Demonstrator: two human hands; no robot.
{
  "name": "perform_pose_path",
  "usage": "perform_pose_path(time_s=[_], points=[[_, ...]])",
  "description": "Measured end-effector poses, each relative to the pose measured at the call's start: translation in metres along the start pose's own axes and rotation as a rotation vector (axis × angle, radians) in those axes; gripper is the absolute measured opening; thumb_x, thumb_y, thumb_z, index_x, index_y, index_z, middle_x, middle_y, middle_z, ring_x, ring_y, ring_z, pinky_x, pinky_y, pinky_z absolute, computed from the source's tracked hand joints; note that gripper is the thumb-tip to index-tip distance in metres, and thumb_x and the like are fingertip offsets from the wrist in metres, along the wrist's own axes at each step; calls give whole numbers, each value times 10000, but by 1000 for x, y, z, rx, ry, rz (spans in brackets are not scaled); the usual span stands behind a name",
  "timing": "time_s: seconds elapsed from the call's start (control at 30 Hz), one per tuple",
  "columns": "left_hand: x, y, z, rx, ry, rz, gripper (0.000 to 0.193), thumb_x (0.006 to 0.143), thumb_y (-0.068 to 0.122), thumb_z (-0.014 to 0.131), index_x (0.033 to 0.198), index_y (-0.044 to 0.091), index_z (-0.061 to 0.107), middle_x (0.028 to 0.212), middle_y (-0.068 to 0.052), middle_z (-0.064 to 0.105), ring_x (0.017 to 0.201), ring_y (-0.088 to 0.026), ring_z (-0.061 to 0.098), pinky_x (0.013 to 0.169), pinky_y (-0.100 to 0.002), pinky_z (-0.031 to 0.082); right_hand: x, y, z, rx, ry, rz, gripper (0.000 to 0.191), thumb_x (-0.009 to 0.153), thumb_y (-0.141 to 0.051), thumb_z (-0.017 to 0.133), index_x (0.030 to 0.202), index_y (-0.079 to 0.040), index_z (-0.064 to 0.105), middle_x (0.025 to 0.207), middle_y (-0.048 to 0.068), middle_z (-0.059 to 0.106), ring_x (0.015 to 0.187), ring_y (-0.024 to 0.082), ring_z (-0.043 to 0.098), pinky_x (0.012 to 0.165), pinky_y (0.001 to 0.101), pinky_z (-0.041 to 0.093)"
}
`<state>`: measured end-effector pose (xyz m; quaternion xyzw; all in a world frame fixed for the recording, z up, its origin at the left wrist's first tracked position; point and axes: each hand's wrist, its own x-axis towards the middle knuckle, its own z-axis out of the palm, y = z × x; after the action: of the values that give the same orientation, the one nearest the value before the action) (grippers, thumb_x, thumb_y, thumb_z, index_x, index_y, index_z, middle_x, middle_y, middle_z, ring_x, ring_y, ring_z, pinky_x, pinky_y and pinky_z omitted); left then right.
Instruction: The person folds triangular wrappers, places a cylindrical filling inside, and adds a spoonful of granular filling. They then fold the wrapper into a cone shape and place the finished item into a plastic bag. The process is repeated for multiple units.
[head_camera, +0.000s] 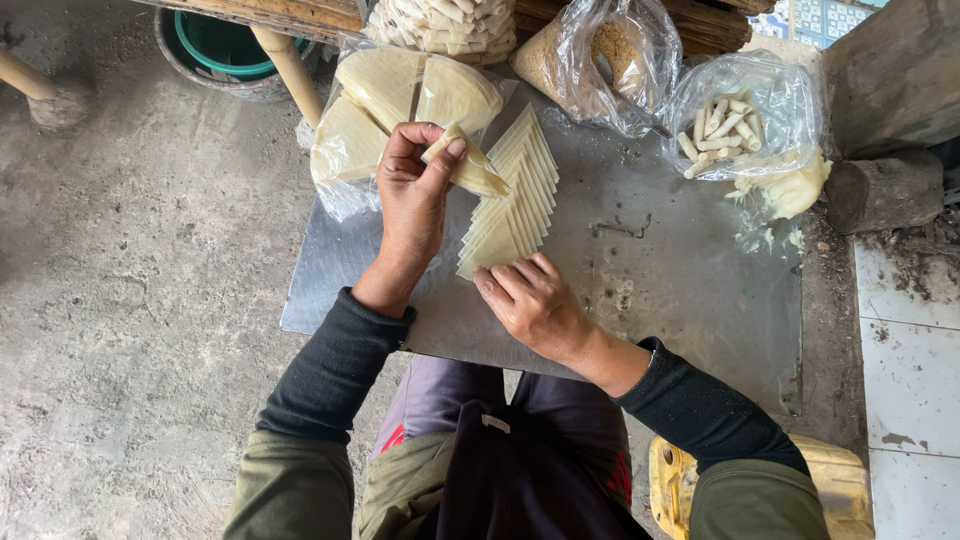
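Your left hand (412, 190) pinches one folded wrapper (470, 168) just above the fanned stack (512, 195); your right hand (530, 300) rests open-fingered on the stack's lower end.

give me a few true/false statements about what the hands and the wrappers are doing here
1. The left hand holds a pale wrapper piece pinched in its fingers. True.
2. The right hand is lifted clear of the fanned row of triangular wrappers. False: its fingers rest at the near end of the row.
3. The wrappers lie on a metal sheet. True.
4. The clear bag of small white rolls sits by the person's left hand. False: it sits at the far right of the sheet.
5. The bag of stacked wrappers lies beyond the left hand. True.
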<state>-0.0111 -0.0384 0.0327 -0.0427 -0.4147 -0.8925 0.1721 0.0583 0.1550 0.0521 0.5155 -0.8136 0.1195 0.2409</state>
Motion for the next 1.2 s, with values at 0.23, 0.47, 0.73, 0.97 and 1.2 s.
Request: perform_pose_path(time_s=[0.23, 0.47, 0.73, 0.97, 1.2], points=[[0, -2, 0, 2, -18, 14, 164, 981, -53, 708, 1066, 54, 617, 1003, -17, 675, 893, -74, 652, 801, -228, 561, -8, 2, 9, 56, 9, 10, 266, 900, -174, 757, 1084, 15, 720, 866, 54, 662, 772, 186, 646, 747, 347, 514], [-7, -8, 3, 89, -89, -33, 169, 974, -19, 731, 1082, 41, 616, 1035, -33, 689, 943, -93, 674, 854, -258, 594, -15, 41, 12, 284, 260, 296, 120, 999, -167, 730, 1052, -69, 684, 954, 26, 681, 817, 146, 657, 769, 318, 545], [-24, -24, 8, 286, -381, -44, 240, 969, 36, 768, 1142, 32, 601, 1124, -23, 663, 1083, -102, 660, 931, -247, 549, 5, 47, -16, 508, 404, 397, 359, 943, -110, 804, 1235, -8, 622, 1124, 131, 668, 984, 219, 697, 866, 316, 596], [-25, -21, 6, 351, -421, -76, 265, 949, 68, 789, 1146, 46, 613, 1139, -6, 651, 1109, -93, 650, 935, -250, 545, 3, 45, -15, 563, 390, 507, 197, 1010, -67, 735, 1178, 5, 663, 1097, 117, 730, 963, 191, 746, 832, 301, 607], [-26, -21, 7, 366, -416, -86, 241, 956, 62, 790, 1122, 54, 615, 1119, 7, 641, 1084, -76, 645, 926, -232, 542, 0, 45, -13, 505, 390, 519, 103, 1046, -67, 688, 1127, -4, 681, 1022, 99, 750, 902, 170, 746, 770, 288, 585]])
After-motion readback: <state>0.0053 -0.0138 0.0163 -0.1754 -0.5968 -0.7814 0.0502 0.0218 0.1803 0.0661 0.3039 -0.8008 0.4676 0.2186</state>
